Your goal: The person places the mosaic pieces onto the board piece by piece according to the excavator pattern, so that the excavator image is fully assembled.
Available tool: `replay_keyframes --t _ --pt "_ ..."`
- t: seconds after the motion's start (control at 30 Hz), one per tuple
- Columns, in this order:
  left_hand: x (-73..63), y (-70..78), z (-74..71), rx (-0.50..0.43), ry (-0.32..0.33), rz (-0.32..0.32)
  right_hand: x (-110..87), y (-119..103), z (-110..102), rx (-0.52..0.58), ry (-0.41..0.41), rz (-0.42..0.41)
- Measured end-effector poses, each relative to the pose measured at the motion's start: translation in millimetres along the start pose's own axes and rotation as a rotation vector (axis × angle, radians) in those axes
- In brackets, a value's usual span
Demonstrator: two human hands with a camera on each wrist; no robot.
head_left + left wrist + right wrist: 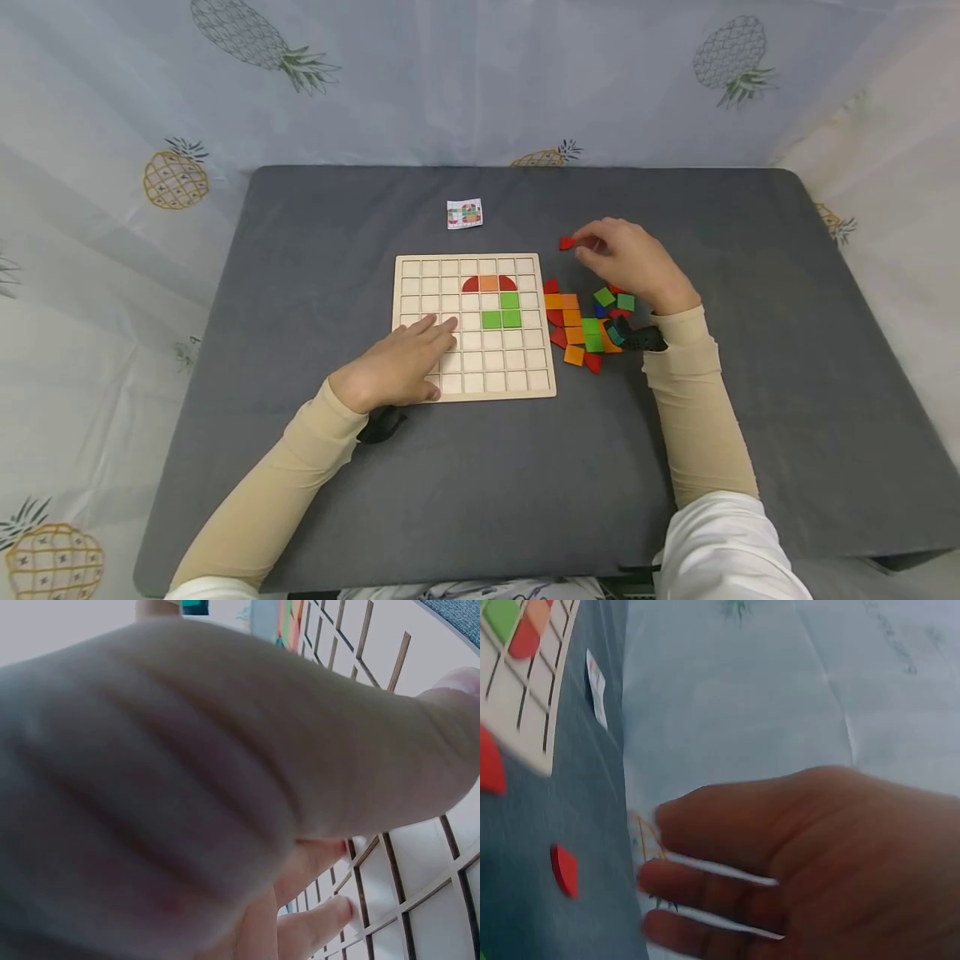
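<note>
Board [515,360] under a spread left hand [405,362], red piece [566,243] beside the right hand [626,254]

The left hand lies with fingers spread over the near-left part of the grid, thumb close to the near rim, gripping nothing; this probably keeps the board from sliding. The right hand is half curled, with a gap between thumb and forefinger and no piece showing there. From the head its fingertips seem right at the red piece, but the right wrist view shows that piece lying on the surface [480,475] apart from them, so I judge it unheld.

The pile of coloured pieces [573,335] sits just beside the board's right edge, likely for a short carry; a black wrist device [637,337] hides some of it. Red, orange and green tiles [489,283] occupy cells in the far-right part of the grid. A small printed card [464,214] lies beyond the far rim, seemingly where neither arm covers it.

The red piece has room around it, well short of the surface's far edge, and nothing stands between it and the board's far-right corner.
</note>
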State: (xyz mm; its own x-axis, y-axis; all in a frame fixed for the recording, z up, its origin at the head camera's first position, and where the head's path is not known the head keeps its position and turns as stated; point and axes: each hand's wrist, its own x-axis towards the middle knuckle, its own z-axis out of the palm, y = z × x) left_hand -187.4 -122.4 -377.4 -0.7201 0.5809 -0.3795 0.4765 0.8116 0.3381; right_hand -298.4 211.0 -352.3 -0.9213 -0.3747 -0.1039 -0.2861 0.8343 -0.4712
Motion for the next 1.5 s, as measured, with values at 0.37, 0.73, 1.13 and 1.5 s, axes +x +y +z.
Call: replay_keyframes --t 0.37,0.73,1.13,1.5 --pt "-1.8 -1.3 -0.1 -0.021 -0.002 -0.004 -1.8 31 -8 -0.069 -0.307 0.149" --pt "0.0 -0.2 -1.5 -0.024 -0.006 0.002 7.3 51 3 -0.050 -0.282 0.198" --pt "-0.5 0.3 -1.3 -0.025 0.000 0.004 20.0 54 19 -0.023 -0.077 0.201" --pt "-1.4 -1.0 -0.3 -0.017 0.012 0.019 21.9 36 28 -0.042 -0.116 0.137"
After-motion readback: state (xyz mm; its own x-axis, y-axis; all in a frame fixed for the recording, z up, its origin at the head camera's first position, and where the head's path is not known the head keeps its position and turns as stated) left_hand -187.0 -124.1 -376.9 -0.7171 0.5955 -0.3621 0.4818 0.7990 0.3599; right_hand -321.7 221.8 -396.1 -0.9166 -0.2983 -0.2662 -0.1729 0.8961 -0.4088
